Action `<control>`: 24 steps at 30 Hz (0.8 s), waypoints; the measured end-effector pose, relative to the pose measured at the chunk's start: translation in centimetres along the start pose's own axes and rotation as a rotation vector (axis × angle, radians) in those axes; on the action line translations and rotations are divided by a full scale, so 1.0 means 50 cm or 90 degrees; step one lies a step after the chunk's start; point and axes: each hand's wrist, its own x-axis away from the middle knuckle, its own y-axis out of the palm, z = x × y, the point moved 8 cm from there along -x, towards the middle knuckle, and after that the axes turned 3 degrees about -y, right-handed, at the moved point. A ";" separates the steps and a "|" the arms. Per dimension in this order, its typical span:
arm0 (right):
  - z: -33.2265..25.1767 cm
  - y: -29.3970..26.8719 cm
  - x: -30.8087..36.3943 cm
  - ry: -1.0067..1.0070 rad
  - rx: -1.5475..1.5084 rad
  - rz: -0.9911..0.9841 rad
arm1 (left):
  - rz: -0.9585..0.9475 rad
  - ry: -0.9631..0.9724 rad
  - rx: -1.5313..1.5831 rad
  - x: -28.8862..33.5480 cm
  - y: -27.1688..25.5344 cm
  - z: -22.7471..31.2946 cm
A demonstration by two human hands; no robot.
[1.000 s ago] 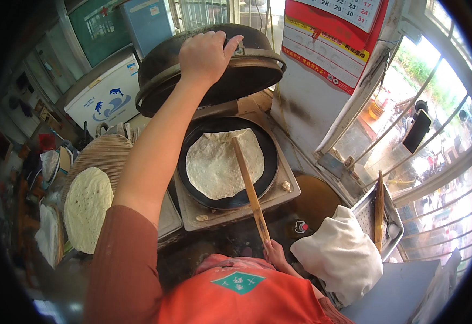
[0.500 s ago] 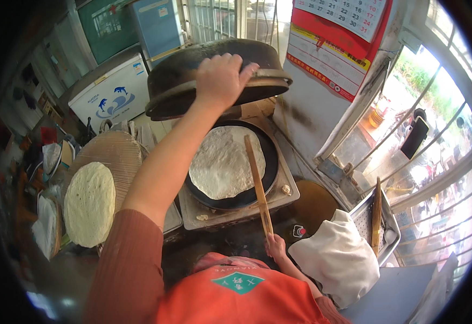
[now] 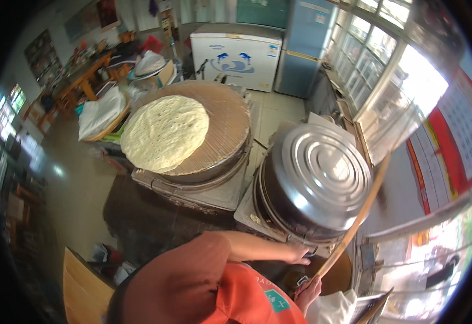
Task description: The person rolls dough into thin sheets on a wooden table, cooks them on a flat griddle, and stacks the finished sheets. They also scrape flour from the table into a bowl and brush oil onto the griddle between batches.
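A domed metal lid [image 3: 322,178] sits closed over the dark round pan [image 3: 279,216] on the right cooker. My left hand [image 3: 299,252] reaches out to the lid's near rim, fingers curled on its edge. My right hand [image 3: 307,292] is low by my orange apron, gripping a long wooden stick [image 3: 357,216] that slants up and right past the lid. A pale round flatbread [image 3: 165,132] lies flat on the wide round griddle [image 3: 228,129] to the left, apart from both hands.
A white chest freezer [image 3: 236,54] and a blue fridge [image 3: 306,48] stand behind the griddle. A cluttered table [image 3: 93,70] and a bagged basket [image 3: 102,113] are at the far left. Windows and a red wall calendar [image 3: 452,135] line the right. A wooden board [image 3: 85,291] leans by the floor.
My left hand has brought the raised lid down over the pan and the flatbread in it. The view has swung left, and the stick now points up to the right.
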 end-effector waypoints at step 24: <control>0.020 1.474 0.534 -0.693 0.303 -0.914 | 1.025 -0.415 0.978 1.225 -0.228 -0.914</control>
